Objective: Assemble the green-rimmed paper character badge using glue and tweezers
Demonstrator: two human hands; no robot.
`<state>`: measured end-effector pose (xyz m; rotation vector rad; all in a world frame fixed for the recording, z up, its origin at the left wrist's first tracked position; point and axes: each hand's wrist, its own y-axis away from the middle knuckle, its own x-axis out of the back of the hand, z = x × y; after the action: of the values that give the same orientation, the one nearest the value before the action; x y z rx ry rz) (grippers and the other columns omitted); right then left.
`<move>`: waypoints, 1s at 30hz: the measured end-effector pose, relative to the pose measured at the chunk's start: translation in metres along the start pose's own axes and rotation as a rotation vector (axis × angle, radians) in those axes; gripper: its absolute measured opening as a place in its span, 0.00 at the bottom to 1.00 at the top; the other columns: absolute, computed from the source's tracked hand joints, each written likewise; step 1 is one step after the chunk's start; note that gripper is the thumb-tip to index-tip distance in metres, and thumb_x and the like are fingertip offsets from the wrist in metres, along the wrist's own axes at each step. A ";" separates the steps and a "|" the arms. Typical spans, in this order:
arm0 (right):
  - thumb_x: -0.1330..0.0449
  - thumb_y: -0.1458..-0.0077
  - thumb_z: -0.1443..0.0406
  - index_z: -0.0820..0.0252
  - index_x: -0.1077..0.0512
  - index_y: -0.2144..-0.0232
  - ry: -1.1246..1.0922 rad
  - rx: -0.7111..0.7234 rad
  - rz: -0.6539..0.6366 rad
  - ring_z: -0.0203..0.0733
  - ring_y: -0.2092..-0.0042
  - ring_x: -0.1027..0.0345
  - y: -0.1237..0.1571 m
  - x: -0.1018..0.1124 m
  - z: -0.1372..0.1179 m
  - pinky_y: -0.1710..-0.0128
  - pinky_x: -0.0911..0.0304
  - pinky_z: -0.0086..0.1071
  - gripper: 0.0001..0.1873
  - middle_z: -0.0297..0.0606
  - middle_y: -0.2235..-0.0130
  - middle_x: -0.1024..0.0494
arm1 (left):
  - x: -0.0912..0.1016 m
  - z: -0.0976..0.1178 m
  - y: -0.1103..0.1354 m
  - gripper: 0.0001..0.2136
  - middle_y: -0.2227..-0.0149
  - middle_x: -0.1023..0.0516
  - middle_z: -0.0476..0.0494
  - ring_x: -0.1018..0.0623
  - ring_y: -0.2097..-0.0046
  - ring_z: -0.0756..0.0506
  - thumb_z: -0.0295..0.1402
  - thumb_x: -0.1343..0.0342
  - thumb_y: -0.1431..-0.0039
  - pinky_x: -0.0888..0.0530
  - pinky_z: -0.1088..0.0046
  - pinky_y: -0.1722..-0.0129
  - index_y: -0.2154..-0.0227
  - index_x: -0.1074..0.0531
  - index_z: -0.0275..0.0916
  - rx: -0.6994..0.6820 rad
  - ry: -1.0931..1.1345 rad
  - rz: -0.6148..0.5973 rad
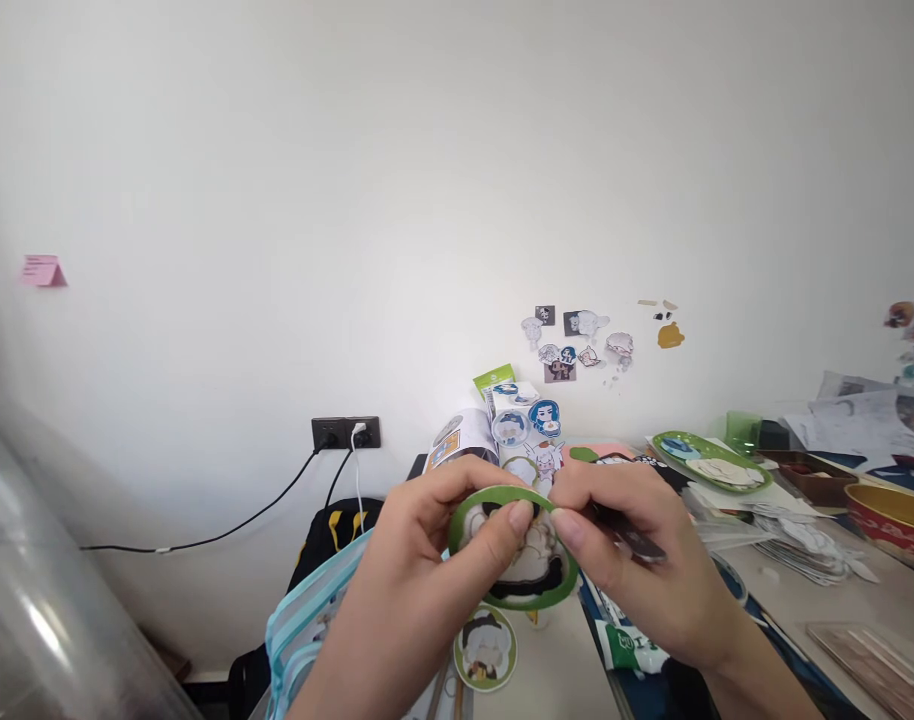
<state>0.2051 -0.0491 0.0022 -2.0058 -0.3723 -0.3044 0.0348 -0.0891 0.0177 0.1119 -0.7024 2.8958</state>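
Observation:
My left hand (419, 560) grips a round, green-edged sticker (536, 565) with a black-and-white cartoon figure, its thumb pressed across the front. At the sticker's upper right edge, the thumb and forefinger of my right hand (652, 530) pinch the rim. A slim dark tool (633, 535), perhaps tweezers or a knife, is tucked against the fingers of that same hand; its kind is not clear. Below the held piece, a similar round sticker (485, 648) with a green border lies on the table (554, 680). My fingers hide parts of the held sticker's picture.
Several cartoon cutouts and a roll (464, 432) stand against the wall behind my hands. To the right are a green oval tray (749, 482), paper scraps (809, 545) and a red-and-gold bowl (896, 520). A light-blue-edged bag (314, 610) and a clear curved plastic surface (59, 590) are at left.

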 end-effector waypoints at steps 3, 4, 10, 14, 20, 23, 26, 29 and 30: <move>0.46 0.44 0.70 0.56 0.43 0.77 0.034 0.028 0.007 0.31 0.79 0.49 0.001 0.001 -0.001 0.79 0.50 0.27 0.12 0.26 0.81 0.42 | 0.000 0.002 -0.001 0.06 0.73 0.25 0.50 0.29 0.71 0.50 0.37 0.39 0.42 0.33 0.79 0.72 0.69 0.20 0.42 -0.016 -0.028 0.016; 0.46 0.45 0.71 0.56 0.43 0.77 0.051 0.043 0.015 0.31 0.79 0.48 0.001 0.001 -0.002 0.79 0.49 0.27 0.12 0.26 0.80 0.42 | -0.001 0.002 -0.001 0.06 0.73 0.24 0.49 0.28 0.70 0.50 0.37 0.39 0.42 0.32 0.78 0.72 0.69 0.20 0.43 -0.023 -0.042 0.022; 0.44 0.48 0.74 0.56 0.41 0.76 0.240 0.179 0.088 0.29 0.78 0.48 -0.002 0.000 -0.006 0.76 0.47 0.26 0.11 0.24 0.80 0.41 | -0.001 0.002 0.000 0.06 0.72 0.22 0.50 0.25 0.68 0.49 0.38 0.38 0.43 0.29 0.77 0.66 0.70 0.20 0.44 -0.045 -0.055 0.029; 0.44 0.48 0.74 0.56 0.41 0.75 0.292 0.213 0.093 0.29 0.77 0.46 -0.002 -0.001 -0.008 0.75 0.46 0.25 0.11 0.25 0.79 0.41 | 0.001 0.003 0.001 0.05 0.73 0.21 0.50 0.24 0.69 0.49 0.38 0.38 0.43 0.27 0.75 0.64 0.71 0.20 0.45 -0.068 -0.087 0.036; 0.43 0.46 0.73 0.55 0.38 0.72 0.325 0.239 0.086 0.31 0.77 0.45 0.004 0.004 -0.008 0.72 0.42 0.28 0.09 0.25 0.78 0.36 | 0.001 0.002 0.004 0.05 0.70 0.17 0.51 0.20 0.67 0.48 0.29 0.39 0.42 0.26 0.76 0.65 0.68 0.20 0.47 -0.341 -0.285 0.074; 0.42 0.47 0.72 0.55 0.35 0.69 0.354 0.244 0.109 0.32 0.77 0.44 0.005 0.008 -0.008 0.70 0.40 0.30 0.07 0.26 0.77 0.34 | -0.001 0.000 0.005 0.13 0.66 0.16 0.53 0.19 0.63 0.48 0.21 0.40 0.43 0.24 0.75 0.61 0.64 0.20 0.50 -0.521 -0.312 0.043; 0.41 0.45 0.73 0.55 0.32 0.66 0.375 0.300 0.137 0.32 0.77 0.42 0.005 0.011 -0.009 0.73 0.41 0.30 0.08 0.27 0.77 0.32 | -0.001 -0.003 0.003 0.16 0.64 0.16 0.51 0.19 0.62 0.47 0.18 0.40 0.44 0.23 0.72 0.60 0.61 0.20 0.49 -0.599 -0.297 0.025; 0.42 0.43 0.74 0.59 0.29 0.64 0.434 0.398 0.182 0.33 0.77 0.41 0.005 0.014 -0.010 0.75 0.41 0.30 0.07 0.30 0.77 0.30 | 0.002 -0.007 -0.002 0.14 0.64 0.16 0.46 0.19 0.61 0.45 0.20 0.39 0.45 0.22 0.69 0.59 0.60 0.20 0.45 -0.690 -0.258 -0.004; 0.42 0.42 0.75 0.60 0.28 0.64 0.456 0.429 0.195 0.33 0.77 0.40 0.006 0.015 -0.011 0.75 0.41 0.30 0.07 0.31 0.77 0.30 | 0.003 -0.008 -0.004 0.13 0.64 0.16 0.44 0.18 0.60 0.44 0.21 0.37 0.46 0.21 0.68 0.58 0.59 0.20 0.43 -0.716 -0.247 -0.011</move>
<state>0.2203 -0.0592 0.0076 -1.4835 0.0477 -0.4995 0.0324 -0.0815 0.0131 0.3767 -1.7094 2.4529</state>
